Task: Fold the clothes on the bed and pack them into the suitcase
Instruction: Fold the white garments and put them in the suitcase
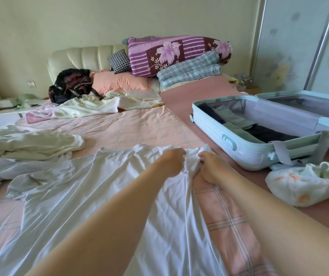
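Clearly the white shirt (92, 196) spread across the bed (139, 126) beside the open suitcase (249, 136) is light, limp and prone to creasing, so the left hand (172, 162) and right hand (211, 166), both pinching its far edge, grip sensibly.
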The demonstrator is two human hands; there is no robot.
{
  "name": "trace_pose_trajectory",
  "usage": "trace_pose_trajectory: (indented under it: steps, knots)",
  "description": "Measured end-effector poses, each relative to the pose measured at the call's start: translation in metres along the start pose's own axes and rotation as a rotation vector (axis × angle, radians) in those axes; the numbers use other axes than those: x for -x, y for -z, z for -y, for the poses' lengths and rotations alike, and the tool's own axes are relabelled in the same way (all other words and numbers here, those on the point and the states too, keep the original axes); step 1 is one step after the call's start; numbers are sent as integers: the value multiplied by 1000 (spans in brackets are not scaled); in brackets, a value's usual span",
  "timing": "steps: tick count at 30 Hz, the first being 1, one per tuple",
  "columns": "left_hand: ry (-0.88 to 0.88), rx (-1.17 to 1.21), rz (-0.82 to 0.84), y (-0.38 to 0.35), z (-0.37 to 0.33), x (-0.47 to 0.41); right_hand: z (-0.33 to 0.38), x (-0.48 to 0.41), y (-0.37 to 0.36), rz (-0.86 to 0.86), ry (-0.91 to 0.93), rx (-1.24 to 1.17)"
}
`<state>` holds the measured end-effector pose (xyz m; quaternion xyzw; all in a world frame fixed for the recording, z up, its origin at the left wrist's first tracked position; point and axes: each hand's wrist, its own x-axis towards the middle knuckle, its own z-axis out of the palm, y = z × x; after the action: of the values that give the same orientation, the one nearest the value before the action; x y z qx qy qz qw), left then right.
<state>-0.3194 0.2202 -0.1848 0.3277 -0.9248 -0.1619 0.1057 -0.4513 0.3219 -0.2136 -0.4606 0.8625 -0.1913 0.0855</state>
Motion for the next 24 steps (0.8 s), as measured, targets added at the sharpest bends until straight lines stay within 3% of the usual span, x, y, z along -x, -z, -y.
trace_pose_trajectory:
  steps: [3, 7, 14, 18, 20, 24]
  knots:
    - [24, -147, 109, -16, -8, -28, -8, -9, -8, -75, -11, -95]
    - [149, -95, 100, -31, 0, -49, -8, -18, -12, -54, -44, -52]
    - [283, 205, -185, 11, 28, -12, 34, -15, -16, -6, -36, -33]
    - [416, 257, -317, 47, 77, 34, 77, -8, -24, 20, 125, -171]
    - [477, 182, -302, 62, 106, 61, 100, 2, -31, 64, 225, -193]
    - [618, -99, -58, 65, 158, 105, 137, 21, -56, 215, 370, 13]
